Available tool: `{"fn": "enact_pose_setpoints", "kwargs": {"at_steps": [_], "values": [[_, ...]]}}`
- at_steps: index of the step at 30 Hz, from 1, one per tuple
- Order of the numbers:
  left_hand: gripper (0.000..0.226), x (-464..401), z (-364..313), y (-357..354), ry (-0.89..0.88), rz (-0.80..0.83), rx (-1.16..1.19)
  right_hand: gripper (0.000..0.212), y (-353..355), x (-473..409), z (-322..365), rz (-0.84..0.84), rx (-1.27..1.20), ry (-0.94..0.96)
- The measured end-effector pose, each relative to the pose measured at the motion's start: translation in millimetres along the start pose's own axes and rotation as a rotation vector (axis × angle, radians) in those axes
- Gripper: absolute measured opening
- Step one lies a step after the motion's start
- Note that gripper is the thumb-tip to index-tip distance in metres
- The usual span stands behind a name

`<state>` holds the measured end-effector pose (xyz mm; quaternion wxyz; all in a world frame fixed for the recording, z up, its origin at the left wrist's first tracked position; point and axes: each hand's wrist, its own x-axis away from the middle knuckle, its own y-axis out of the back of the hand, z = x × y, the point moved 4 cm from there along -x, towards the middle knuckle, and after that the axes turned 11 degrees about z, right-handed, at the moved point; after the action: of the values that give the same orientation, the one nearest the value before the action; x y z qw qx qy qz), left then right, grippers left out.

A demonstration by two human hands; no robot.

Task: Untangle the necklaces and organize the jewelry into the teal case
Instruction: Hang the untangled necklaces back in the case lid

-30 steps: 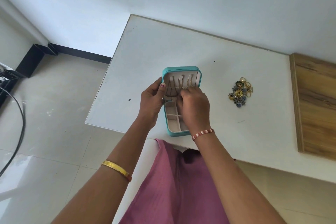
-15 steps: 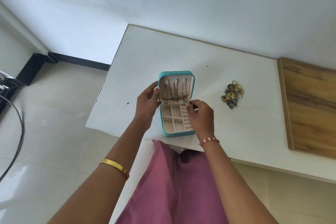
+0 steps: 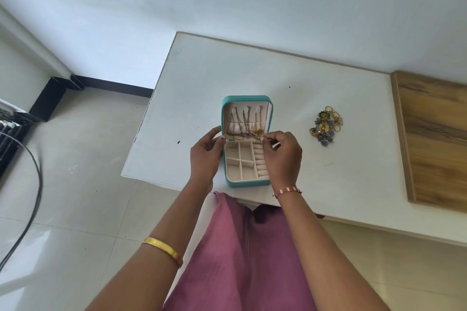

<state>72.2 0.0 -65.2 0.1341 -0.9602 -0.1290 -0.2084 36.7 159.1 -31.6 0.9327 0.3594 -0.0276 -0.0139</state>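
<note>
The right hand (image 3: 282, 153) has its thumb and forefinger curled together at the lower right corner of the case's raised lid, pinching the end of a thin gold chain just beside a small gold pendant (image 3: 258, 132); the rest of its fingers are loosely bent over the ring rolls of the tray below. A red and white thread bracelet (image 3: 288, 191) circles that wrist. The left hand (image 3: 205, 153) grips the left edge of the teal case (image 3: 249, 183) where lid and base meet, thumb on the inner corner of the lid and fingers wrapped behind, holding the lid upright. A gold bangle (image 3: 163, 250) sits on the left forearm. Inside the lid, three necklaces (image 3: 244, 124) hang from the hooks at the top, run down across a gathered pocket, and bunch together along the lid's lower edge. The cream-lined base shows square compartments on the left and ring rolls on the right. The case stands near the front edge of a white table (image 3: 252, 68). Well apart to the right on the table lies a small heap of jewelry (image 3: 326, 125), gold rings mixed with blue and gold flower-shaped pieces. Further right, a wooden board (image 3: 434, 134) rests on the table. Pink cloth (image 3: 237, 255) covers the person's lap, and a black cable (image 3: 35, 184) curves over the tiled floor on the left.
</note>
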Motion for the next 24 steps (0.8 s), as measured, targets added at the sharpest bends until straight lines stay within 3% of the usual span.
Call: {"fn": "enact_pose_setpoints", "kwargs": {"at_steps": [7,16,24], "values": [[0.035,2,0,-1,0.005,0.011,0.020,0.009,-1,-5,11,-0.010,0.136,0.026],[0.036,5,0,-1,0.010,0.025,0.034,0.010,9,3,5,-0.055,0.042,-0.079],[0.035,19,2,3,0.014,0.019,-0.016,0.018,3,12,-8,0.080,-0.085,-0.179]]}}
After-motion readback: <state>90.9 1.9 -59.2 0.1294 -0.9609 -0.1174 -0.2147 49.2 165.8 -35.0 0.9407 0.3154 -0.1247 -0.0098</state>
